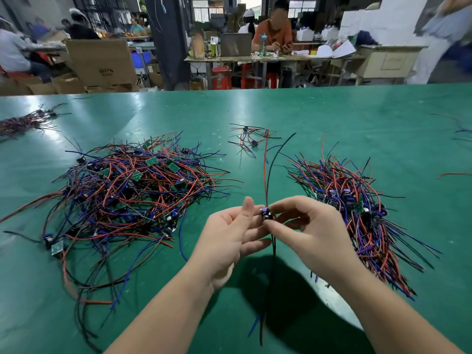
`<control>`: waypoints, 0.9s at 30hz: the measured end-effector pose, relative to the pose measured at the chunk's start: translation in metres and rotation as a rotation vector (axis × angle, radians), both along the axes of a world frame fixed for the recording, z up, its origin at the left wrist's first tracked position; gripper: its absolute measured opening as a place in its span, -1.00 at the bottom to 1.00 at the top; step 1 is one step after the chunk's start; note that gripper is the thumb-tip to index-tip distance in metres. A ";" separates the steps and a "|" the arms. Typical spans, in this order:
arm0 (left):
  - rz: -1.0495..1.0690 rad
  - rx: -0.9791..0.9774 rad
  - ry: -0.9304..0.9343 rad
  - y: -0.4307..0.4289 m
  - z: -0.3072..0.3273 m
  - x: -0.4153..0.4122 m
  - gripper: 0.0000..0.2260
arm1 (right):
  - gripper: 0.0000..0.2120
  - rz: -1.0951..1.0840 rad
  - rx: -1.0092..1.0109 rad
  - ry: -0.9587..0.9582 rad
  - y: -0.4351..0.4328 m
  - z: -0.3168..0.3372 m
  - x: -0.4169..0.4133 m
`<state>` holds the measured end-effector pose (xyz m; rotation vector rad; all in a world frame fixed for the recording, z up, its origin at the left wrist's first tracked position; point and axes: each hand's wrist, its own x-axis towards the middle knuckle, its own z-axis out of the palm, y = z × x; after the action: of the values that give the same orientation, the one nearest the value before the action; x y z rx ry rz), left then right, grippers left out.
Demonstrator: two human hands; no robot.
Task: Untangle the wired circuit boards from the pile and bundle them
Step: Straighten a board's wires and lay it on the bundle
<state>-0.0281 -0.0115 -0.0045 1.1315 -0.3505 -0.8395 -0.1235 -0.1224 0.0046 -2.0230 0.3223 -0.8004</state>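
One small wired circuit board [266, 214] hangs above the green table, pinched between thumb and forefinger of my right hand [309, 231]. Its red and black wires rise away from me, and black and blue wires hang down toward me. My left hand [227, 241] sits just left of the board with fingers nearly straight, thumb up, fingertips close to the board; whether they touch it is unclear. A large tangled pile [127, 195] of wired boards lies at left. An aligned bundle [362, 215] of boards and wires lies at right.
A few loose wired boards [251, 139] lie in the middle farther back, and another bundle [23, 122] sits at the far left. Stray wires [454, 173] lie at the right edge. Beyond the green table [332, 118], people work at benches among cardboard boxes.
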 end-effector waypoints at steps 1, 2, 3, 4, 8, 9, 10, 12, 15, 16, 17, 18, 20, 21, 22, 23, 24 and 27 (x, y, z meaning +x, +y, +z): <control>-0.041 0.009 -0.026 0.002 0.002 0.002 -0.62 | -0.79 -0.005 0.022 -0.007 -0.002 0.001 -0.001; -0.088 0.021 -0.056 0.004 0.003 0.004 -0.61 | -0.80 -0.011 0.024 -0.012 -0.004 0.003 -0.002; -0.135 0.036 -0.088 0.005 0.004 0.005 -0.62 | -0.80 -0.019 0.014 -0.014 -0.004 0.004 -0.002; -0.174 0.052 -0.120 0.007 0.003 0.005 -0.63 | -0.81 -0.028 0.006 -0.015 -0.004 0.005 -0.003; -0.205 0.122 -0.284 0.010 0.006 0.010 -0.75 | -0.75 -0.005 0.116 -0.083 -0.006 0.008 -0.003; -0.195 0.128 -0.329 0.012 0.008 0.013 -0.75 | -0.73 0.012 0.168 -0.107 -0.007 0.010 -0.004; -0.173 0.121 -0.364 0.016 0.011 0.018 -0.76 | -0.72 0.022 0.214 -0.132 -0.010 0.012 -0.005; -0.044 0.127 -0.461 0.026 0.017 0.029 -0.79 | -0.73 -0.046 0.217 -0.183 -0.018 0.017 -0.009; 0.344 0.672 -0.971 0.043 0.011 0.056 -0.75 | -0.72 -0.336 0.005 -0.148 -0.040 0.020 -0.016; 0.402 0.936 -1.124 0.048 0.008 0.063 -0.68 | -0.72 -0.422 -0.105 -0.070 -0.047 0.020 -0.018; 0.416 1.115 -1.180 0.054 0.004 0.071 -0.62 | -0.73 -0.480 -0.197 0.021 -0.053 0.019 -0.019; 0.417 1.197 -1.154 0.058 0.001 0.076 -0.60 | -0.74 -0.508 -0.245 0.095 -0.057 0.018 -0.020; 0.455 1.233 -1.101 0.064 0.000 0.083 -0.68 | -0.74 -0.507 -0.251 0.150 -0.059 0.015 -0.020; 0.472 1.270 -1.122 0.065 0.000 0.085 -0.73 | -0.75 -0.493 -0.245 0.147 -0.056 0.015 -0.019; 0.485 1.304 -1.151 0.065 0.001 0.085 -0.78 | -0.76 -0.474 -0.243 0.142 -0.053 0.014 -0.018; 0.509 1.310 -1.171 0.065 0.002 0.085 -0.81 | -0.77 -0.454 -0.246 0.141 -0.051 0.013 -0.017; 0.548 1.275 -1.182 0.064 0.004 0.083 -0.82 | -0.77 -0.434 -0.249 0.143 -0.049 0.012 -0.016; 0.713 0.946 -1.206 0.061 0.007 0.077 -0.84 | -0.79 -0.394 -0.248 0.141 -0.046 0.010 -0.013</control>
<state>0.0490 0.0498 0.0027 2.4019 -0.4785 0.5011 -0.1369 -0.1683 0.0143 -2.2890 0.7520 -0.9774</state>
